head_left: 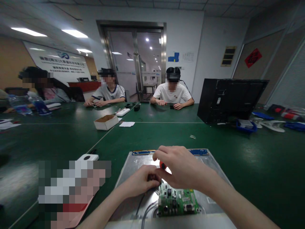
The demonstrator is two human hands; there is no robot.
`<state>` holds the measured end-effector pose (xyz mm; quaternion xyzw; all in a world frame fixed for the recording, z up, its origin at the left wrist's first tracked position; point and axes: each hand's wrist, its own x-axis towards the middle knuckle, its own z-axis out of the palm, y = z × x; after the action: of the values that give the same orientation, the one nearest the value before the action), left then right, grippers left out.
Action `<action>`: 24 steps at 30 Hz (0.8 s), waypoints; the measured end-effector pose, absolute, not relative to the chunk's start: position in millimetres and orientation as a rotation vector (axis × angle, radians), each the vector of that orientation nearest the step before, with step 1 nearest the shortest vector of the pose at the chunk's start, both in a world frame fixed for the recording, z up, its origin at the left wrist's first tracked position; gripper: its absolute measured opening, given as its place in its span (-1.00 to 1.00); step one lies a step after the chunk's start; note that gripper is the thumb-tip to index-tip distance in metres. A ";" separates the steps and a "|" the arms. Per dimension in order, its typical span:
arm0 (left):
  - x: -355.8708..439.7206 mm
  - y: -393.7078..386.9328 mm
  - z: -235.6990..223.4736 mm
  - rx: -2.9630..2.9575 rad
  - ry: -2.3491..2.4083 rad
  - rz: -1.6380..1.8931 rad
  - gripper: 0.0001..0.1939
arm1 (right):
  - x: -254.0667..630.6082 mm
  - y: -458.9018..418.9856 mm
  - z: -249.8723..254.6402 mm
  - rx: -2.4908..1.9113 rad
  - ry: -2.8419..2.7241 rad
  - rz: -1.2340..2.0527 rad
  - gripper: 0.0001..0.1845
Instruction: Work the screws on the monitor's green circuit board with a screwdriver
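Observation:
My right hand is closed round a screwdriver with a red and black handle, held over the upper left corner of a green circuit board. Beside that corner my left hand has its fingers pinched together; what is between them is hidden. The board lies on the silver metal back of a flat panel. A narrow blue circuit strip runs along the panel's far edge, partly covered by my right hand. Dark and grey cables lie left of the board.
A white phone-like device, largely blurred out, lies left of the panel. Ahead are an open white box and paper. A black monitor stands at right, near a blue tray. Several people sit across the green table.

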<state>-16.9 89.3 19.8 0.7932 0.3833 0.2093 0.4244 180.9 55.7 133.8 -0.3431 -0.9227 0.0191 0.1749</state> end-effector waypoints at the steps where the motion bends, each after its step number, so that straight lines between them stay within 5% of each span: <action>1: -17.1 89.9 18.1 1.986 0.948 0.533 -0.98 | 180.7 55.1 133.7 -0.932 -2.617 0.072 -0.86; 4: -17.8 91.3 13.6 1.954 0.922 0.529 -0.97 | 180.1 57.0 131.4 -0.892 -2.597 0.123 -0.77; 8: -18.3 90.6 13.1 1.915 0.935 0.495 -0.90 | 178.3 63.9 125.5 -0.938 -2.566 -0.002 -0.93; 11: -18.1 90.1 16.6 1.975 0.982 0.494 -0.86 | 177.8 64.5 124.0 -1.039 -2.584 -0.038 -0.80; 24: -17.8 89.1 20.3 2.044 0.969 0.464 -0.96 | 177.6 51.5 132.2 -1.024 -2.624 0.123 -0.82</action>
<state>-17.8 89.1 20.3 0.8096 0.3839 0.1836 0.4043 177.6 51.5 132.2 -0.3584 -0.9186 0.0432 0.1606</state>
